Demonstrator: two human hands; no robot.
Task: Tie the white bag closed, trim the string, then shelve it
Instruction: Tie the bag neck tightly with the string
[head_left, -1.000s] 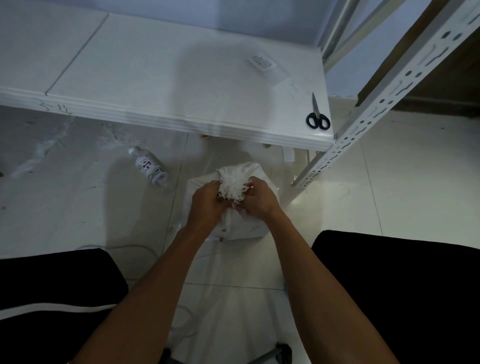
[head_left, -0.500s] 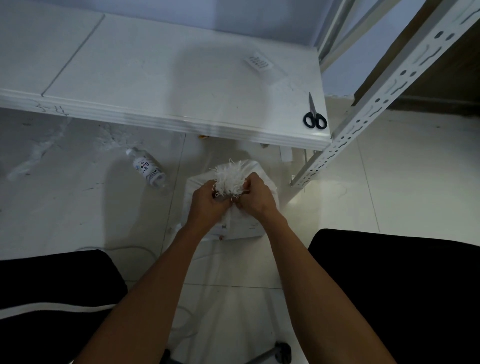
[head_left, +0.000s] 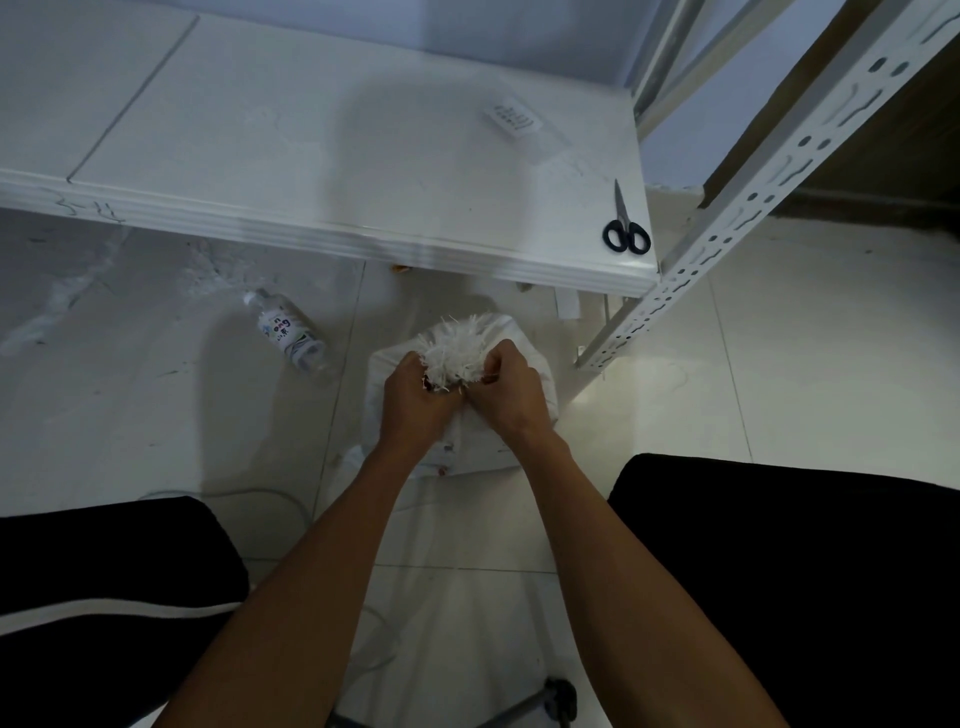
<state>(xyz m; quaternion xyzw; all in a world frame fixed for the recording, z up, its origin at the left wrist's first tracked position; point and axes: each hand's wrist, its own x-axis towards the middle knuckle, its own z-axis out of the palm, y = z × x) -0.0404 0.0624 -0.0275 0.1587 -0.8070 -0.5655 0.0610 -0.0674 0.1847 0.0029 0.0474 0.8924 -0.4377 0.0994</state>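
Note:
The white bag stands on the tiled floor between my knees, its frayed mouth gathered into a tuft. My left hand grips the bag's neck from the left. My right hand grips it from the right, and the knuckles of both hands almost touch below the tuft. The string around the neck is hidden under my fingers; a loose length of white string lies on the floor at the left. Black-handled scissors lie at the right end of the white shelf.
A plastic bottle lies on its side on the floor left of the bag. A perforated white shelf upright slants up at the right. A small paper label rests on the shelf. My black-clad knees flank the bag.
Both hands stay clamped on the bag's neck. They have shifted slightly and drawn closer together under the tuft, and the view has tilted a little.

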